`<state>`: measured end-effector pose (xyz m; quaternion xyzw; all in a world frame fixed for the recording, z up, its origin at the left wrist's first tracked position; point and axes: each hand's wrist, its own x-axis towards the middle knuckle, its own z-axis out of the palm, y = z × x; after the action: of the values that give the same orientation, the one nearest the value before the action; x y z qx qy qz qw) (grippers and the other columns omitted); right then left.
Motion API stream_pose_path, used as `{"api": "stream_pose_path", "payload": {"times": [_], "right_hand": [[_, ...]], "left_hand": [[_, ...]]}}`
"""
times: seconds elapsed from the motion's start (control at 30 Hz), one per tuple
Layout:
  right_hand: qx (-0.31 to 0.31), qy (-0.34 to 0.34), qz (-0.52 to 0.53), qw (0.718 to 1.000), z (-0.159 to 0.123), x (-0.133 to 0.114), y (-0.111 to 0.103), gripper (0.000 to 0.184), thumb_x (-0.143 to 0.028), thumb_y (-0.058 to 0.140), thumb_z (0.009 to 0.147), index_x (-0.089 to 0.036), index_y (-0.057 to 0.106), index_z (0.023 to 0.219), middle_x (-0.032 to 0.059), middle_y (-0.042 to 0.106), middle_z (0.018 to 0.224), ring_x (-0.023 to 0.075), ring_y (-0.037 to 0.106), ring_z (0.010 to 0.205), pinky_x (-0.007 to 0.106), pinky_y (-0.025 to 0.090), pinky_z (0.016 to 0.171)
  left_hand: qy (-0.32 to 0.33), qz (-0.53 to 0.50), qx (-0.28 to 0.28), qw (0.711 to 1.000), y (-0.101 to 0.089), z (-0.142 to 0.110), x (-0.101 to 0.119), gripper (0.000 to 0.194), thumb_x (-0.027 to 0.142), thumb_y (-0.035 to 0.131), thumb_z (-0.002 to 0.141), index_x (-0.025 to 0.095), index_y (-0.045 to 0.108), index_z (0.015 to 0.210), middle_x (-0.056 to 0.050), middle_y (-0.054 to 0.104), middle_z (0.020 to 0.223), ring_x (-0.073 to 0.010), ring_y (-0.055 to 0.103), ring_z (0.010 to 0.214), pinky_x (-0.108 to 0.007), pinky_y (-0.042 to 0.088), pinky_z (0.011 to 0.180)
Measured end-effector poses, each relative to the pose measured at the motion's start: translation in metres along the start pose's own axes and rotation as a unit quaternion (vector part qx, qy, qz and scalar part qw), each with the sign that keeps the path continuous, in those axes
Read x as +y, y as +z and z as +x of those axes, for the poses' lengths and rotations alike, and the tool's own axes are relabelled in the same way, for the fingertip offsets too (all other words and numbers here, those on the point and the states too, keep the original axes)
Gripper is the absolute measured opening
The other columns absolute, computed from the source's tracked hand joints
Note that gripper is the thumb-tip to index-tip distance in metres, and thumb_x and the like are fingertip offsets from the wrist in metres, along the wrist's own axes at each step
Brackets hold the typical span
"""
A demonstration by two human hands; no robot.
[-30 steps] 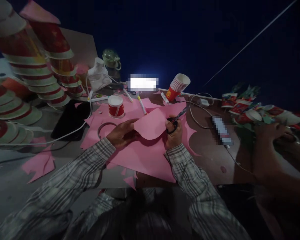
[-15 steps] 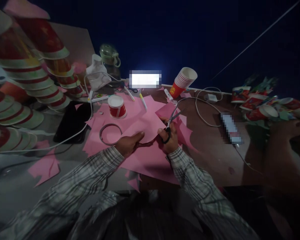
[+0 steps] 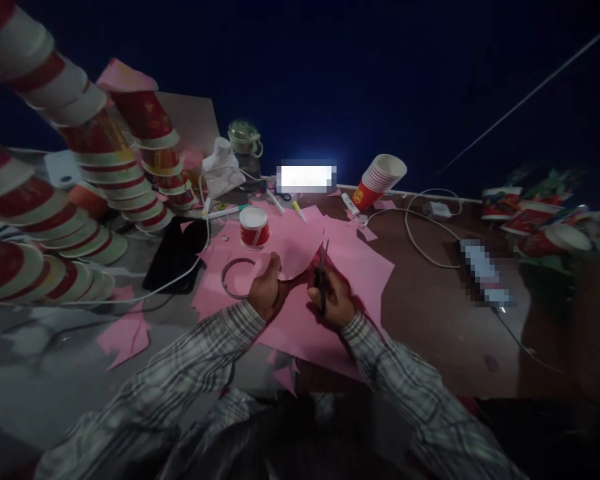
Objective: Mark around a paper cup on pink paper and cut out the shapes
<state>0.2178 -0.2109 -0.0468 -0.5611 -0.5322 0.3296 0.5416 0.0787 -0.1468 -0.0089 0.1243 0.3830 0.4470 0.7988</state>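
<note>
My left hand (image 3: 266,288) pinches the near edge of a piece of pink paper (image 3: 300,257), thumb on top. Black-handled scissors (image 3: 323,277) are in my right hand (image 3: 334,297), their blades pointing away from me beside the paper's right edge. Whether the blades touch the paper I cannot tell. Both hands are over a larger pink sheet (image 3: 325,347) lying on the table. A ring-shaped roll (image 3: 223,280) lies just left of my left hand, and a short red-and-white paper cup (image 3: 255,230) stands beyond it.
Tall stacks of cups (image 3: 120,157) rise at the left, near a black tablet-like slab (image 3: 177,257). At the back are a tilted cup stack (image 3: 377,180), a glue tube (image 3: 349,204) and a marker (image 3: 299,211). Rightward lie a cable (image 3: 420,250), a phone (image 3: 485,273) and decorated cups (image 3: 535,217).
The scissors have turned from pointing right to pointing away from me, their blades nearer together. A pink piece by my right hand has dropped away. The whole view has shifted.
</note>
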Motion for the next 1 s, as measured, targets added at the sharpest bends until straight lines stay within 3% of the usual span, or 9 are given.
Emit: {"api": "stream_pose_path", "payload": {"times": [0.13,0.27,0.53,0.67,0.73,0.83,0.87,0.93,1.0], "right_hand": [[0.083,0.028,0.076,0.993,0.015,0.002,-0.015,0.055,-0.064,0.069,0.085,-0.022,0.061,0.12,-0.0002,0.062,0.082,0.0142,0.059,0.067,0.027,0.052,0.058],[0.121,0.036,0.082,0.989,0.022,0.004,-0.027,0.054,-0.063,0.073,0.082,-0.023,0.061,0.117,-0.0018,0.061,0.082,0.0119,0.058,0.064,0.025,0.049,0.056],[-0.114,-0.001,0.102,0.988,-0.001,-0.019,-0.01,0.062,-0.069,0.075,0.081,-0.02,0.065,0.118,0.0,0.065,0.075,0.0141,0.059,0.063,0.028,0.047,0.059],[-0.259,0.041,0.212,0.941,-0.028,-0.06,-0.011,0.071,-0.073,0.078,0.075,-0.018,0.069,0.118,0.0027,0.068,0.08,0.0115,0.055,0.062,0.026,0.044,0.058],[-0.288,0.098,0.234,0.923,-0.037,-0.08,-0.021,0.074,-0.076,0.081,0.07,-0.017,0.071,0.114,0.0027,0.067,0.077,0.0111,0.054,0.06,0.025,0.04,0.055],[-0.184,0.092,0.228,0.952,-0.032,-0.096,-0.043,0.072,-0.075,0.082,0.069,-0.018,0.072,0.113,0.0014,0.065,0.071,0.0107,0.048,0.056,0.025,0.034,0.051],[-0.108,0.072,0.207,0.97,-0.025,-0.096,-0.05,0.068,-0.073,0.079,0.075,-0.019,0.071,0.115,0.0016,0.065,0.072,0.0106,0.046,0.055,0.025,0.032,0.049],[0.031,0.048,0.143,0.988,-0.009,-0.089,-0.056,0.057,-0.068,0.073,0.083,-0.02,0.068,0.114,0.0009,0.066,0.073,0.0079,0.037,0.049,0.024,0.026,0.044],[0.109,0.048,0.113,0.987,0.004,-0.075,-0.05,0.053,-0.066,0.073,0.084,-0.021,0.065,0.109,-0.0022,0.064,0.067,0.0071,0.035,0.046,0.022,0.025,0.042]], "left_hand": [[-0.017,0.018,-0.024,0.999,-0.006,0.002,0.0,0.047,0.054,0.068,0.094,0.009,0.069,0.106,-0.018,0.081,0.096,-0.0357,0.078,0.104,-0.056,0.065,0.095],[0.003,0.028,-0.043,0.999,-0.011,0.007,0.003,0.052,0.058,0.067,0.094,0.009,0.068,0.111,-0.016,0.08,0.09,-0.0295,0.08,0.083,-0.045,0.068,0.08],[0.0,-0.007,-0.004,1.0,-0.005,0.006,0.008,0.046,0.052,0.053,0.103,0.009,0.069,0.101,-0.01,0.073,0.07,-0.0231,0.074,0.067,-0.035,0.063,0.064],[0.016,-0.015,0.002,1.0,-0.001,0.005,0.013,0.042,0.052,0.062,0.099,0.011,0.068,0.091,-0.005,0.069,0.065,-0.0167,0.067,0.057,-0.028,0.058,0.056],[0.002,-0.01,-0.008,1.0,0.001,0.004,0.015,0.043,0.055,0.064,0.097,0.012,0.067,0.089,-0.005,0.069,0.065,-0.0155,0.064,0.053,-0.026,0.053,0.05],[-0.026,0.025,-0.021,0.999,0.001,0.002,0.015,0.045,0.056,0.065,0.096,0.011,0.066,0.087,-0.006,0.068,0.061,-0.0143,0.059,0.047,-0.024,0.045,0.042],[-0.028,0.039,-0.022,0.999,0.001,0.001,0.014,0.044,0.054,0.066,0.096,0.011,0.066,0.086,-0.006,0.067,0.06,-0.0138,0.059,0.046,-0.023,0.043,0.041],[-0.016,0.071,-0.018,0.997,-0.001,0.0,0.011,0.04,0.049,0.069,0.096,0.01,0.066,0.086,-0.004,0.065,0.057,-0.0125,0.058,0.045,-0.021,0.041,0.04],[-0.002,0.115,-0.014,0.993,-0.005,0.0,0.007,0.039,0.047,0.071,0.094,0.01,0.066,0.082,-0.004,0.065,0.056,-0.0114,0.058,0.044,-0.02,0.04,0.04]]}}
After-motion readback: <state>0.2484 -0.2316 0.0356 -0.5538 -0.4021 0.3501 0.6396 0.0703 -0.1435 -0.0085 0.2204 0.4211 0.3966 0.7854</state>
